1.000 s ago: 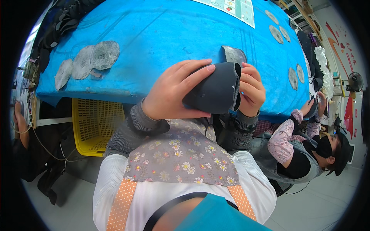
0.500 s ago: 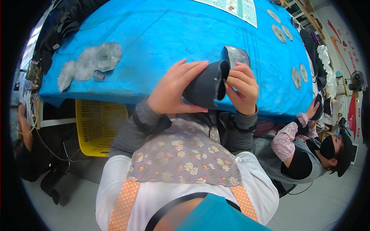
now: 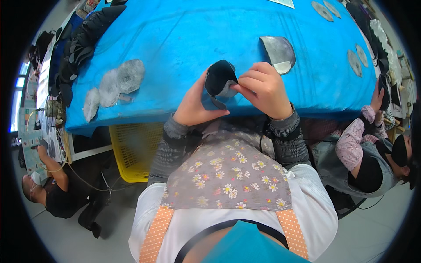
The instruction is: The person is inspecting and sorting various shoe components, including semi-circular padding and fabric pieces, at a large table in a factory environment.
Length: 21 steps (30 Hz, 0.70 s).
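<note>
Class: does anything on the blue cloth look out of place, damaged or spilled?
I see no spill. Only the small piece by the overlapping grey pads, at left, looks slightly odd: it is far smaller than they are, perhaps a stray scrap.

One head-worn wide fisheye view looks steeply down from near above the hands point(image 3: 265, 90) and blue-covered table point(image 3: 188, 39).

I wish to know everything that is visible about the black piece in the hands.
The black piece looks like thin, flexible sheet, bent into a curl, its dark hollow open toward the camera. A greyer part shows at the lower right. The left hand grips it from the left; the right hand pinches its right edge. It is held near the front edge of the table; contact there is unclear.
</note>
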Available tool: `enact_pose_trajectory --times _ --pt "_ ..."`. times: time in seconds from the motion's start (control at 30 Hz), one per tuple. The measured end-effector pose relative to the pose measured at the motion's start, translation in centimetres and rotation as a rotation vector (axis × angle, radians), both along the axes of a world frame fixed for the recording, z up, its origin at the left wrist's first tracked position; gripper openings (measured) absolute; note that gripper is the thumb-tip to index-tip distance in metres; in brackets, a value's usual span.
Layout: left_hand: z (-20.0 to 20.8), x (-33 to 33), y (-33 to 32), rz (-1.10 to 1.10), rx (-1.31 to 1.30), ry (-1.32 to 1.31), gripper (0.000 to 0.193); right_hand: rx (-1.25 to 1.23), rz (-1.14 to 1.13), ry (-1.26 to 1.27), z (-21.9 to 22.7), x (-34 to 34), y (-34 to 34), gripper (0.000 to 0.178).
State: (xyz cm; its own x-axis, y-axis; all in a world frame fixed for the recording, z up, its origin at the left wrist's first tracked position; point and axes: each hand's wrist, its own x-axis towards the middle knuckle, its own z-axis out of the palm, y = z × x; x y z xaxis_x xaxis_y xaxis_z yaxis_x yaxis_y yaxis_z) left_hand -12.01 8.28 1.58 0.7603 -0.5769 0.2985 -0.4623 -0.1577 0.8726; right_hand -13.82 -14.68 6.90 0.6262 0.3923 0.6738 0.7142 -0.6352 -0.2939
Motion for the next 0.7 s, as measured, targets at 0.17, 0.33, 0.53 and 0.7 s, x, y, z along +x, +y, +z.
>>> enact_pose_trajectory --times 0.17,0.33,0.53,0.7 --pt "2.7 0.0 1.2 -0.011 -0.335 0.034 0.08 0.013 -0.016 0.001 -0.3 -0.3 0.3 0.016" --pt "7.8 -1.2 0.9 0.499 0.025 -0.087 0.025 -0.005 -0.003 0.024 -0.3 -0.8 0.7 0.018" --pt "9.9 -1.1 0.5 0.567 0.32 -0.08 0.019 0.029 0.018 -0.01 -0.5 -0.9 1.5 0.019" --pt "9.5 -0.3 1.2 0.537 0.334 -0.096 0.019 0.032 0.042 -0.011 -0.4 -1.3 1.5 0.02"
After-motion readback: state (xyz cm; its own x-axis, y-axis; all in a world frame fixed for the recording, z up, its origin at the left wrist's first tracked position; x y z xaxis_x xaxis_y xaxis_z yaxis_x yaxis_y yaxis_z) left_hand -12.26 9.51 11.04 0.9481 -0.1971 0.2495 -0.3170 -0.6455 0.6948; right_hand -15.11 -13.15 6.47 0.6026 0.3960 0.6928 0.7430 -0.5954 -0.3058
